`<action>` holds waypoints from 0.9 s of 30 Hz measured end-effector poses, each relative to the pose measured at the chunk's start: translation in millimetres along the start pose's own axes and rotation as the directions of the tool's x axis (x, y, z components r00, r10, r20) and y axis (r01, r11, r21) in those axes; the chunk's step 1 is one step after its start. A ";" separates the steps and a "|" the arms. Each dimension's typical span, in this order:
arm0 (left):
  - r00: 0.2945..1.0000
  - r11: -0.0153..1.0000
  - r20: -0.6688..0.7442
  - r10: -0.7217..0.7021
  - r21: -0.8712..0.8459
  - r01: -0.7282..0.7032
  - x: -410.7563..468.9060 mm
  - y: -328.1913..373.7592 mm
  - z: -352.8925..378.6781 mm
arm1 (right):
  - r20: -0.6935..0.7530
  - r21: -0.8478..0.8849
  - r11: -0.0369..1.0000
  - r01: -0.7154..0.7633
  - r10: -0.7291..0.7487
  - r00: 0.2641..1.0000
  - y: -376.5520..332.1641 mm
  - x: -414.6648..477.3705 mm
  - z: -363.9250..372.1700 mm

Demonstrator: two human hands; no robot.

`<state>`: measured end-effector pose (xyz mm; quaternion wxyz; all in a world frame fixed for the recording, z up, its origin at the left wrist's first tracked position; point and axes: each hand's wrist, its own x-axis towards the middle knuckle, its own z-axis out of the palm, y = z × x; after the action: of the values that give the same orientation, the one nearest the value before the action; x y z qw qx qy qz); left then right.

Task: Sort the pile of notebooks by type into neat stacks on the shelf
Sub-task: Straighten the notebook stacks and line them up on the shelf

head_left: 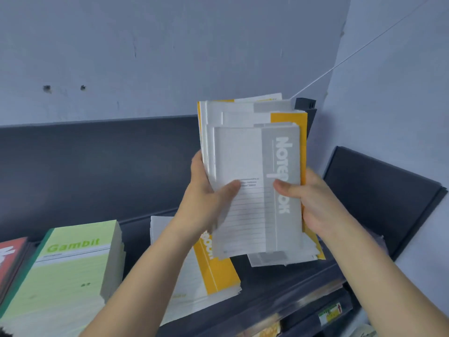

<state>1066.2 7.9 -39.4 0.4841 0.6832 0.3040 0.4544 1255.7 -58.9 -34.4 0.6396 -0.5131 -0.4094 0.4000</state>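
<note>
Gripping notebooks [243, 152] with left hand [207, 193], right hand [315, 203]

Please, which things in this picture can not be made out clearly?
Head view only:
bundle of grey, white and yellow paper notebooks: their number, the front cover hides the rest.
left hand and right hand: fingers hidden behind the bundle.
stack of yellow-and-white paper notebooks on the dark shelf: title partly covered by the bundle.
red-covered notebooks: cut by the left edge.
small shelf label: blurred, unreadable.
</note>
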 end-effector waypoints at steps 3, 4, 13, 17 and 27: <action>0.989 0.991 -0.110 0.102 0.101 -0.091 -13.6 5.6 -22.8 | 0.000 -0.001 0.996 0.084 -0.084 0.996 8.9 -0.2 33.7; 0.980 0.986 -0.147 0.131 0.124 -0.113 -17.5 3.0 -28.5 | 0.003 0.004 0.996 0.094 -0.094 0.996 15.3 0.7 43.5; 0.956 0.994 -0.278 0.095 0.078 -0.076 -36.1 -45.9 -57.9 | 0.105 -0.074 0.997 0.012 -0.005 0.995 68.4 15.8 80.7; 0.976 0.990 -0.199 0.089 0.126 -0.065 -45.9 -55.1 -55.5 | 0.095 -0.050 0.997 -0.052 0.056 0.994 79.7 10.5 73.3; 0.972 0.985 -0.199 0.122 0.142 -0.094 -43.4 -48.9 -41.2 | 0.224 0.015 1.000 -0.021 0.017 0.974 67.3 11.7 63.4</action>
<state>1012.2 3.6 -94.6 0.3783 0.6781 0.3443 0.5277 1194.4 -16.8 -90.5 0.5898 -0.4632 -0.4705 0.4650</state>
